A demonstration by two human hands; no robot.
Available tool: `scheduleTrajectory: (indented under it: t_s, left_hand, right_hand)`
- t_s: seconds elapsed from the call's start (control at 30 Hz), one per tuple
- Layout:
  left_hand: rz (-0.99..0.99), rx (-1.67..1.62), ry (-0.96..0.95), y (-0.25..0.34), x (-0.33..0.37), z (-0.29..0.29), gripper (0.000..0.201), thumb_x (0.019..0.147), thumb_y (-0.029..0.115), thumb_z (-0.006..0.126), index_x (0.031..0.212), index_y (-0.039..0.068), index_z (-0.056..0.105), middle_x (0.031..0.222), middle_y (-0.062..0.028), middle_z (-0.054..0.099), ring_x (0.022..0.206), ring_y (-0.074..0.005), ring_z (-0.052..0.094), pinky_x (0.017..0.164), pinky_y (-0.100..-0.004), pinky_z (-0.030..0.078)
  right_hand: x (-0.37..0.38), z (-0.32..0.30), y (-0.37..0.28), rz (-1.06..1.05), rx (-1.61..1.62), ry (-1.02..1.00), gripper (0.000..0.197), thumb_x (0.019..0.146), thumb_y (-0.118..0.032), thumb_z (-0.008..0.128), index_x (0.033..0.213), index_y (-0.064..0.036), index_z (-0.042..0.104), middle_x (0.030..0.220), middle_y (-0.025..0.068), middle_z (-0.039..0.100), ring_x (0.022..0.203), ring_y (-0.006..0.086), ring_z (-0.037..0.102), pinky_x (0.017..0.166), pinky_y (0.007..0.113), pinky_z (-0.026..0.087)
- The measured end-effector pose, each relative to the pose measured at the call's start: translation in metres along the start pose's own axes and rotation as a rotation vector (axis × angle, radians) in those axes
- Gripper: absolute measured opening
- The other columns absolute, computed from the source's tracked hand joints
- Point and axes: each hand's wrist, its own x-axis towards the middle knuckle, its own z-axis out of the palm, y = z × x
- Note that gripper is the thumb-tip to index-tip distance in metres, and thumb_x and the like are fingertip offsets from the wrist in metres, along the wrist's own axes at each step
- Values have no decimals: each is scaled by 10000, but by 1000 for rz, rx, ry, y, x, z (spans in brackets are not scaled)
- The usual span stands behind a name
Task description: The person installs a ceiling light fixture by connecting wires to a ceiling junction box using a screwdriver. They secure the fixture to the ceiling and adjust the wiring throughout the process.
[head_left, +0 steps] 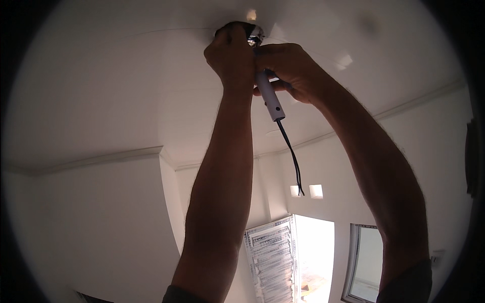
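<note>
Both my arms reach up to a round hole [248,28] in the white ceiling. At its left edge, my left hand [227,58] has its fingers curled into the opening; what they grip is hidden in the dark. Just to the right and slightly lower, my right hand [290,68] is closed around a slim whitish tube [272,101], which hangs tilted below the hole. A thin black two-wire cable [290,149] dangles from the tube's lower end, its tips split apart. Something shiny [257,36] shows inside the hole's right side, too small to tell.
Glossy white ceiling panels [126,91] surround the hole. Below are white walls, a ceiling moulding [101,158], a bright doorway [316,252] beside a door covered in printed protective film [273,257], a framed window [365,262] and two small square wall openings [316,192].
</note>
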Motion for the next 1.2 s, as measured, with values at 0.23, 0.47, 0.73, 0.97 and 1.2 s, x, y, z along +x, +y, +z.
scheduleTrajectory:
  t_s: [0.23, 0.47, 0.73, 0.97, 1.2]
  left_hand:
    - [-29, -93, -24, 1, -5, 5, 249, 904, 207, 627, 907, -2, 761, 849, -113, 756, 783, -188, 690, 761, -330, 525]
    - [-73, -82, -24, -3, -7, 8, 232, 908, 200, 621, 919, 21, 769, 865, -86, 764, 781, -179, 692, 761, -319, 527]
    - [-65, -18, -42, 4, -6, 12, 242, 897, 218, 637, 904, 16, 770, 763, -90, 732, 701, -172, 663, 717, -325, 524]
    - [-71, 61, 53, 15, -8, 14, 219, 902, 173, 613, 881, 25, 773, 744, -98, 732, 674, -192, 674, 705, -349, 533]
    - [-111, -182, 66, 7, -9, 9, 193, 915, 106, 600, 935, 28, 775, 879, -80, 763, 824, -159, 693, 765, -310, 528]
  right_hand:
    - [-1, -1, -6, 20, -64, 32, 241, 809, -71, 696, 1022, 40, 673, 926, 131, 651, 859, 258, 675, 763, 419, 648]
    - [-1, -4, -10, 51, -91, 75, 220, 799, -59, 699, 962, 75, 636, 896, 139, 658, 796, 299, 717, 694, 413, 662]
    - [1, -9, -17, 102, -149, 66, 203, 797, -65, 702, 961, 48, 662, 907, 127, 653, 804, 286, 701, 741, 413, 647]
    - [-1, -7, -20, 120, -161, 72, 180, 830, -61, 686, 989, 22, 687, 930, 115, 654, 880, 263, 677, 794, 422, 634]
    - [-2, -2, -27, 147, -184, 52, 168, 821, -62, 694, 962, 27, 673, 917, 124, 643, 863, 259, 679, 793, 416, 637]
